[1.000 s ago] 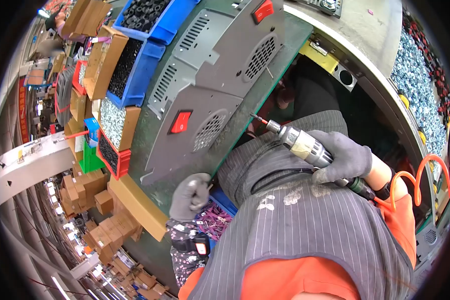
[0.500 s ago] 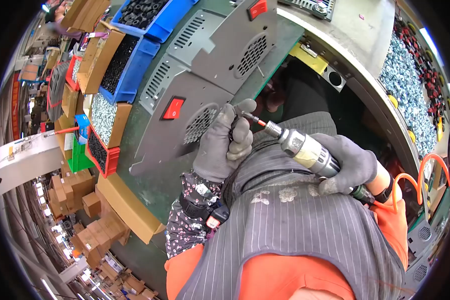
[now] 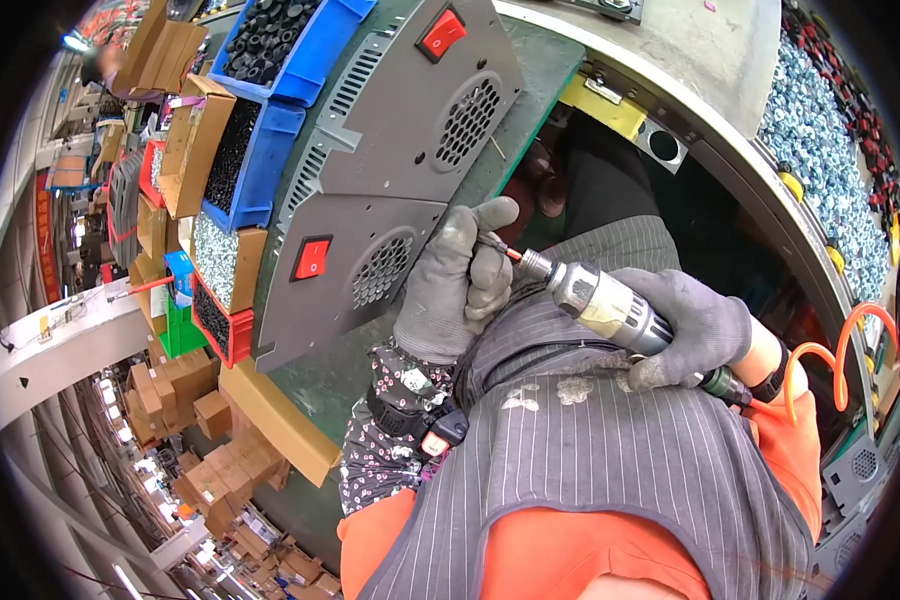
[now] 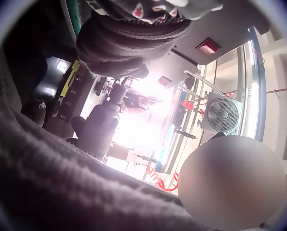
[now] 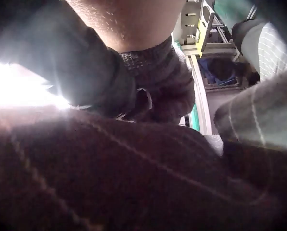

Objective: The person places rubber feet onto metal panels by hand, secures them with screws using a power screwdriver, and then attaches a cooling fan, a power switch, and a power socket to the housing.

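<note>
In the head view my gloved right hand (image 3: pixel 695 325) grips a pneumatic screwdriver (image 3: pixel 605 305) by its body, its bit (image 3: pixel 510 252) pointing toward the left hand. My gloved left hand (image 3: pixel 445 285) has its fingers curled at the bit's end, pinching a small dark screw-like piece mostly hidden by the glove. Beside that hand, two grey metal panels (image 3: pixel 375 225) stand on the green bench; each carries a red rocker switch (image 3: pixel 312 258) and a round honeycomb vent. Glare washes out the screwdriver (image 4: pixel 102 125) in the left wrist view. Dark glove and striped cloth fill most of the right wrist view.
Blue bins (image 3: pixel 255 165) of black parts line the bench's far side, near a carton of small metal pieces (image 3: pixel 218 250) and a red bin (image 3: pixel 220 325). An orange coiled hose (image 3: pixel 835 350) trails at the right. Many silvery fasteners (image 3: pixel 825 165) lie beyond the metal rail.
My left hand has risen from beside the bin of purple pieces to the screwdriver's bit, its fingers now around the end. The right hand keeps its grip on the screwdriver.
</note>
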`<move>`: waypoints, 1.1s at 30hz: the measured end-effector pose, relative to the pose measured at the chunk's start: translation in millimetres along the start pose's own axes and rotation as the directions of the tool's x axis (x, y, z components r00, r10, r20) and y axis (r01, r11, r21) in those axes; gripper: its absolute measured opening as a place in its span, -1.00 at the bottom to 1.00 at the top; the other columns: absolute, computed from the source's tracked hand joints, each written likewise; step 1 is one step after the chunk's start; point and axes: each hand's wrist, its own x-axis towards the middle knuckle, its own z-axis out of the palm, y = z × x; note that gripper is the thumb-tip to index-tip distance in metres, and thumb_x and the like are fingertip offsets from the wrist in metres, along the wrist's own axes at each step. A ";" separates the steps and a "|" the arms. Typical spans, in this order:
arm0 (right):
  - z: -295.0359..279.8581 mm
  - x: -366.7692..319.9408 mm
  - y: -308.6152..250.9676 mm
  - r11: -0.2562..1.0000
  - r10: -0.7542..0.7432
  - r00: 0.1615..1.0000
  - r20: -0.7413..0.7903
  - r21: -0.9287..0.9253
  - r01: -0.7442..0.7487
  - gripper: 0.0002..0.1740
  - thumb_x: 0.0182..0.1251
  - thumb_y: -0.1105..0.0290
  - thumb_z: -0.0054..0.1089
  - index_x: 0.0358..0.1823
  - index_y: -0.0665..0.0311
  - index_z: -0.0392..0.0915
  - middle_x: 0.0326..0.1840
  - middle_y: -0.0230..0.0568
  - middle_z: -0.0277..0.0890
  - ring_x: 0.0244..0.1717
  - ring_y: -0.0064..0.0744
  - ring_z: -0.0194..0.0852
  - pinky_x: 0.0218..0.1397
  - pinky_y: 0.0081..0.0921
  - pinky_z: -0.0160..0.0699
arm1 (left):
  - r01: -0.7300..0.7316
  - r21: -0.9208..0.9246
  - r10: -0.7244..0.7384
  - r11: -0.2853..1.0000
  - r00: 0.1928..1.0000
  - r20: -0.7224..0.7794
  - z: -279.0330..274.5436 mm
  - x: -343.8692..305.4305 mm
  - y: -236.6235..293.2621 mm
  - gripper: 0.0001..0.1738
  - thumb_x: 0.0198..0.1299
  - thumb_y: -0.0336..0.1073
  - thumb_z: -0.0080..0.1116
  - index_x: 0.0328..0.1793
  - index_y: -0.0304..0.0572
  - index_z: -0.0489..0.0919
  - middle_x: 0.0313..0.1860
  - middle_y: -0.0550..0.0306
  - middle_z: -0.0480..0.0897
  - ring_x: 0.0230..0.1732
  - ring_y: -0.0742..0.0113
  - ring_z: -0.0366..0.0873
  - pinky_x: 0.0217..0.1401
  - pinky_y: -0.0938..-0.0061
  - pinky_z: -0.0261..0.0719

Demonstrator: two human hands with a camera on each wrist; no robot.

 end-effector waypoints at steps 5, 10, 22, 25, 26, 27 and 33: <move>-5.9 -0.6 -9.7 0.993 0.095 0.995 0.036 0.074 -0.097 -0.23 -0.15 0.25 0.41 0.15 0.35 0.32 -0.32 -0.15 0.55 -0.34 -0.31 0.57 -0.23 -0.42 0.54 | 0.007 0.371 0.035 0.929 0.994 -0.106 8.7 -9.2 2.1 -0.40 0.34 0.14 -0.08 0.12 -0.31 0.48 -0.59 0.39 0.35 -0.65 0.66 0.16 -0.65 0.72 0.14; -9.8 15.7 16.1 0.998 0.016 0.992 -0.127 0.055 -0.010 -0.35 -0.11 0.26 0.40 0.04 0.37 0.37 -0.38 -0.19 0.50 -0.36 -0.35 0.52 -0.23 -0.43 0.51 | -0.178 0.971 0.067 0.160 0.983 0.169 18.0 -40.5 35.9 -0.59 0.23 0.02 0.12 -0.07 -0.18 0.63 -0.45 0.20 0.54 -0.55 0.49 0.33 -0.45 0.61 0.34; -3.8 46.6 36.2 0.997 0.018 0.991 -0.136 0.072 -0.008 -0.34 -0.06 0.24 0.35 0.09 0.39 0.36 -0.36 -0.21 0.44 -0.33 -0.45 0.40 -0.21 -0.46 0.43 | 0.106 0.879 0.015 -0.464 0.994 -0.111 86.7 6.3 171.8 -0.39 0.19 0.18 0.06 -0.31 -0.36 0.64 -0.58 -0.09 0.51 -0.51 0.02 0.50 -0.40 0.24 0.42; -7.3 50.8 22.6 0.992 0.060 0.991 -0.119 0.117 -0.046 -0.38 -0.05 0.27 0.33 0.06 0.39 0.38 -0.37 -0.21 0.45 -0.35 -0.46 0.42 -0.22 -0.46 0.44 | 0.093 0.781 0.025 -0.617 0.995 -0.099 80.1 12.6 172.9 -0.43 0.24 0.12 0.06 -0.28 -0.39 0.63 -0.57 -0.07 0.56 -0.50 0.16 0.51 -0.37 0.31 0.44; -9.4 52.5 18.7 0.995 0.086 0.990 -0.112 0.070 -0.078 -0.39 -0.05 0.28 0.33 0.06 0.39 0.38 -0.38 -0.21 0.45 -0.35 -0.47 0.42 -0.23 -0.47 0.44 | 0.084 0.788 0.026 -0.610 0.996 -0.086 79.1 12.7 172.6 -0.43 0.24 0.10 0.08 -0.25 -0.42 0.62 -0.60 0.03 0.58 -0.54 0.37 0.50 -0.38 0.42 0.45; -10.9 54.6 16.7 0.991 0.117 0.990 -0.075 0.067 -0.112 -0.40 -0.05 0.27 0.33 0.04 0.38 0.39 -0.39 -0.18 0.46 -0.34 -0.44 0.45 -0.22 -0.46 0.45 | 0.082 0.788 0.023 -0.610 0.996 -0.085 76.3 13.0 172.8 -0.43 0.24 0.10 0.08 -0.25 -0.42 0.62 -0.60 0.03 0.58 -0.54 0.37 0.50 -0.38 0.42 0.45; -10.8 45.7 15.6 0.997 0.064 0.991 -0.121 -0.043 -0.069 -0.35 -0.09 0.22 0.37 0.04 0.38 0.38 -0.36 -0.14 0.48 -0.33 -0.31 0.49 -0.19 -0.41 0.47 | -0.085 0.912 0.444 -0.402 0.853 0.275 103.3 -20.3 160.2 -0.69 0.13 -0.19 0.11 -0.38 -0.35 0.63 -0.61 0.12 0.56 -0.51 0.38 0.51 -0.41 0.55 0.42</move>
